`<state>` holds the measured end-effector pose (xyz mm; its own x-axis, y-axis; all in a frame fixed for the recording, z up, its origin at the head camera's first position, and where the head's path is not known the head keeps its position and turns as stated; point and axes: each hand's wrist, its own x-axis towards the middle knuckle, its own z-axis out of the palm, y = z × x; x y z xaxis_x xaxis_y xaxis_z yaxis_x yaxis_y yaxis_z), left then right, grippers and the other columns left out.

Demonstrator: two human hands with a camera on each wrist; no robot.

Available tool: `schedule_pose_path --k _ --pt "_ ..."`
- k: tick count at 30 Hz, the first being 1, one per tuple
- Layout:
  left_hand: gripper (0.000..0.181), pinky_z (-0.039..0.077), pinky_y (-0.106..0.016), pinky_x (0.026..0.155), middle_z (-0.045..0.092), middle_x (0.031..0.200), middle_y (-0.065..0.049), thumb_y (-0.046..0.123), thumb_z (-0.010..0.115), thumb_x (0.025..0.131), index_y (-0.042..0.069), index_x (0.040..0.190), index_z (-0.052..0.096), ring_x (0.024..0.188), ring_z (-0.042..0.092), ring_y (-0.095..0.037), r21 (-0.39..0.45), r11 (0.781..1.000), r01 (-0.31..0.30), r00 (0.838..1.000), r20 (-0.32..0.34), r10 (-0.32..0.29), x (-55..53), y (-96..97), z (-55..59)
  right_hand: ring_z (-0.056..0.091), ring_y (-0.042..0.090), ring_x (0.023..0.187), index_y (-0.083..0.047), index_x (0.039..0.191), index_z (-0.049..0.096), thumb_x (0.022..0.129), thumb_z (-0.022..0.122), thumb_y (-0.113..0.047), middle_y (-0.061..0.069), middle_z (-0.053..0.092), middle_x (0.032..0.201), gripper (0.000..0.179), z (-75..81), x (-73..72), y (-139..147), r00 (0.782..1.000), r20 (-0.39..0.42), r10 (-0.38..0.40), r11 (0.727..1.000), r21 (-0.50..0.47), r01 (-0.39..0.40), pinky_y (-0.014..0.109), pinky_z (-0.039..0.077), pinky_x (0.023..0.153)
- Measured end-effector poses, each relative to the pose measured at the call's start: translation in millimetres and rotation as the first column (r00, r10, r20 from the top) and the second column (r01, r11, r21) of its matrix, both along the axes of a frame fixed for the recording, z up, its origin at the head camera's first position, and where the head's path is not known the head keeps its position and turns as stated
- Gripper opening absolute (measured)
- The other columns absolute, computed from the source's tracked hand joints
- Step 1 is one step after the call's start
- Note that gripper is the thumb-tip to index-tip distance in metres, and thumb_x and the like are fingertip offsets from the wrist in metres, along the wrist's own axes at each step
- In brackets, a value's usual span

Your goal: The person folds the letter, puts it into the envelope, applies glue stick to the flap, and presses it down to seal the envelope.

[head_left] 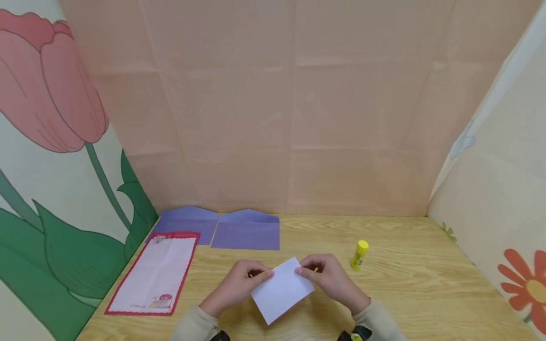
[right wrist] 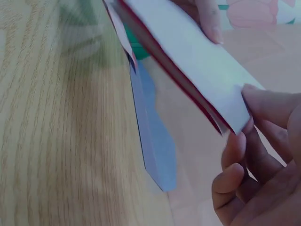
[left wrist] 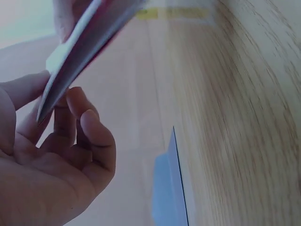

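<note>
Between the two hands, above the near part of the table, a folded sheet of paper (head_left: 282,291) is held up at a tilt, its white side showing. The left hand (head_left: 244,283) pinches its left corner between thumb and fingers. At the upper right corner, the right hand (head_left: 328,278) pinches it likewise. Seen in the right wrist view, the folded paper (right wrist: 193,56) has layers parted a little along one edge, with red borders inside. From the left wrist view the folded paper (left wrist: 77,54) appears nearly edge-on, under the left thumb.
A red-bordered letter sheet (head_left: 155,274) lies at the left, overlapping one purple envelope (head_left: 187,222). Another purple envelope (head_left: 247,235) lies beside it, flap up. A yellow glue stick (head_left: 360,255) stands to the right of the hands. Walls enclose the table at back and sides.
</note>
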<state>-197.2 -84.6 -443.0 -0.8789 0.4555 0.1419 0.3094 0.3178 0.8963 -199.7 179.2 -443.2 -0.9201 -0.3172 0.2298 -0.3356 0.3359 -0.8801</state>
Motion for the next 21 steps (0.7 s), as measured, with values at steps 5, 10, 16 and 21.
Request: schedule_pose_path --k 5,10,16,21 --pt "0.02 0.047 -0.024 0.062 0.069 0.082 0.002 0.026 0.063 0.1 0.016 0.093 0.078 0.069 0.056 -0.009 -0.032 0.999 0.005 1.0 0.02 -0.004 -2.0 -4.0 0.6 0.056 0.008 0.066 -0.006 0.09 0.078 0.088 0.077 -0.019 0.006 0.074 0.086 0.013 -0.8 -2.9 5 0.992 0.027 -0.122 0.992 -0.016 0.123 0.021 0.045 0.057" --pt "0.024 0.052 -0.028 0.065 0.068 0.082 -0.007 0.029 0.061 0.101 0.013 0.09 0.077 0.072 0.062 -0.023 -0.055 0.998 0.012 1.0 0.013 -0.011 -5.3 -11.1 -3.0 0.057 0.012 0.073 -0.005 0.093 0.078 0.088 0.077 -0.017 0.007 0.074 0.091 0.013 -0.7 -6.3 12 0.973 0.098 -0.211 0.977 -0.021 0.214 0.022 0.046 0.061" --pt "0.023 0.055 -0.035 0.068 0.069 0.087 -0.019 0.024 0.061 0.101 0.008 0.095 0.077 0.071 0.063 -0.021 0.007 1.0 0.021 0.999 0.032 -0.022 -7.5 -13.6 -9.1 0.059 0.012 0.075 -0.004 0.093 0.078 0.088 0.077 -0.017 0.008 0.074 0.09 0.014 2.3 -6.4 13 0.965 0.123 -0.232 0.969 -0.062 0.241 0.023 0.048 0.063" --pt "0.026 0.052 -0.03 0.062 0.069 0.086 -0.017 0.026 0.062 0.1 0.004 0.1 0.077 0.068 0.059 -0.014 0.083 0.996 -0.024 0.997 0.08 0.017 -8.5 -11.7 -9.1 0.053 0.01 0.064 0.0 0.095 0.076 0.089 0.076 -0.019 0.006 0.068 0.08 0.02 4.3 -7.1 14 0.953 0.168 -0.253 0.954 -0.122 0.275 0.021 0.042 0.054"
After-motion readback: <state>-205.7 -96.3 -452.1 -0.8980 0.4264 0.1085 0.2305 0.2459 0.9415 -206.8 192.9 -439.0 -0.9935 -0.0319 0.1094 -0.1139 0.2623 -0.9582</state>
